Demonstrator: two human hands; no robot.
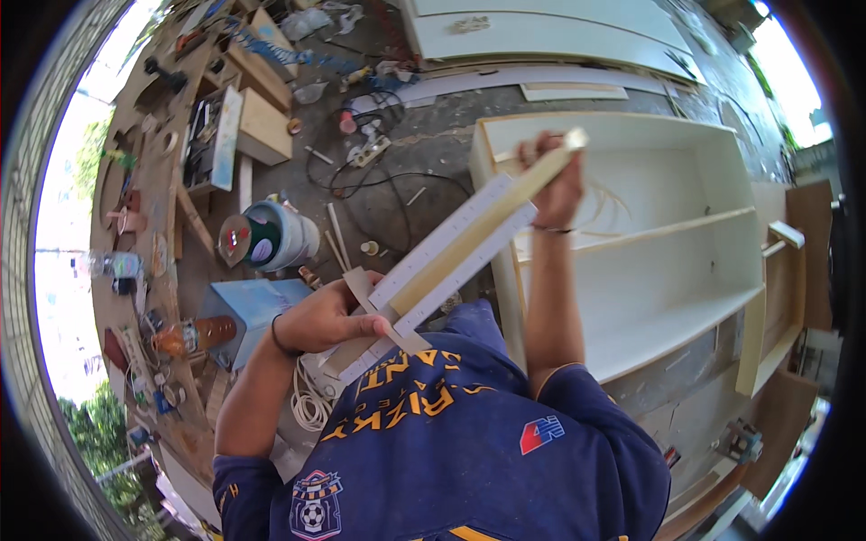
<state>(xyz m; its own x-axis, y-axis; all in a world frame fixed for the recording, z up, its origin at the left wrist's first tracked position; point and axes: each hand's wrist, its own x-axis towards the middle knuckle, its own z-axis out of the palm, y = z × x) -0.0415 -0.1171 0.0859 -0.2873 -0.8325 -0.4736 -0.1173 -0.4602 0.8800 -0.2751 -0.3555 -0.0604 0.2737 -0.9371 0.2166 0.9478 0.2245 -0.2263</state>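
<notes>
A long narrow piece (451, 257) slants up and to the right before my chest, with a tan band down its middle and white edges bearing small marks. Its near end is in my left hand (329, 314), the thumb pressed over a short pale strip (410, 338) lying crosswise there. At the far end, my right hand (559, 189) is closed around the tan band, its fingers partly hidden behind it. Right of the piece lies a white open cabinet (631, 243) with a divider across its middle.
On the left runs a cluttered wooden workbench (135, 298) with bottles and tools. A bucket (293, 236), a blue box (253, 311) and black cables (397, 180) are on the floor. White panels (541, 32) lie at the back; wooden frames (780, 316) stand right.
</notes>
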